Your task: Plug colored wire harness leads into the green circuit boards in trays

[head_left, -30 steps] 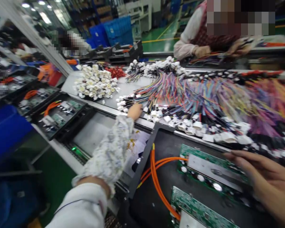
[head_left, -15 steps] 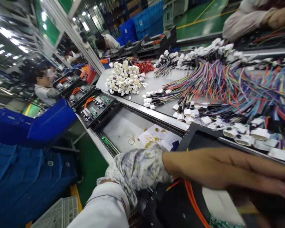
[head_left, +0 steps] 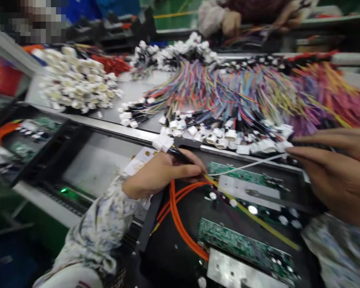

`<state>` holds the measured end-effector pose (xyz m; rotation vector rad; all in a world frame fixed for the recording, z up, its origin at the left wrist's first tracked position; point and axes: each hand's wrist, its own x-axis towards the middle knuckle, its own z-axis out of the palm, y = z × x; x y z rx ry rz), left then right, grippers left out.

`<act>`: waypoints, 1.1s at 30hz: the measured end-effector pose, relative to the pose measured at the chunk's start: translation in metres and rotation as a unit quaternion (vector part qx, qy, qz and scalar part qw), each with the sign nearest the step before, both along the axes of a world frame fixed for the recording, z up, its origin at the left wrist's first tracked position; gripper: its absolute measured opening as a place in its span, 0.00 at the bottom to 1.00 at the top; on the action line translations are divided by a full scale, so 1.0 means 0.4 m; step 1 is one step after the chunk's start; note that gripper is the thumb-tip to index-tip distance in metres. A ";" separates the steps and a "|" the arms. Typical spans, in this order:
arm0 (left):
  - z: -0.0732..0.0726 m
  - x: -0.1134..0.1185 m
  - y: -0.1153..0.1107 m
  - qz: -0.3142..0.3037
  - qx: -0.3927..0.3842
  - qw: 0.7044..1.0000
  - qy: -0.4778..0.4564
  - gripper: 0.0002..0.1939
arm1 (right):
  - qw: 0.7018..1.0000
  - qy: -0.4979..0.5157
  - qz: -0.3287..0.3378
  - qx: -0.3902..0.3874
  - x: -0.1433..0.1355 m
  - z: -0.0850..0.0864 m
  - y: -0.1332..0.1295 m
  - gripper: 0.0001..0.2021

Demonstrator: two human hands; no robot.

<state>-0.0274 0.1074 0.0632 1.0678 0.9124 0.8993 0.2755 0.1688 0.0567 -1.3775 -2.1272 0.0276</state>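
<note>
Wire harness (head_left: 180, 154), one piece, is gripped by the left hand (head_left: 164, 172) above one black tray (head_left: 163, 258) with two green circuit boards (head_left: 227, 235); the right hand (head_left: 338, 172) pinches one white wire (head_left: 256, 161) of it.

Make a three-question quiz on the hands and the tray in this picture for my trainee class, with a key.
1. What does the left hand hold?
A) a screwdriver
B) a wire harness with a white connector
C) a roll of tape

2. True or false: two green circuit boards are visible in the black tray.

3. Fill in the colour: a thin ____ wire stretches across from the left hand to the right hand.

Key: 1. B; 2. True; 3. white
</note>
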 end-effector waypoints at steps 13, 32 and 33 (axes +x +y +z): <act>-0.071 0.034 0.009 0.102 0.329 0.830 0.438 0.05 | 0.961 0.034 0.034 -0.274 -0.123 -0.057 -0.015 0.07; -0.081 0.018 0.038 0.132 0.251 0.836 0.470 0.06 | 0.970 -0.008 -0.004 -0.241 -0.128 -0.073 -0.026 0.04; -0.080 0.019 0.039 0.133 0.250 0.836 0.469 0.06 | 0.971 -0.013 0.000 -0.238 -0.128 -0.073 -0.028 0.05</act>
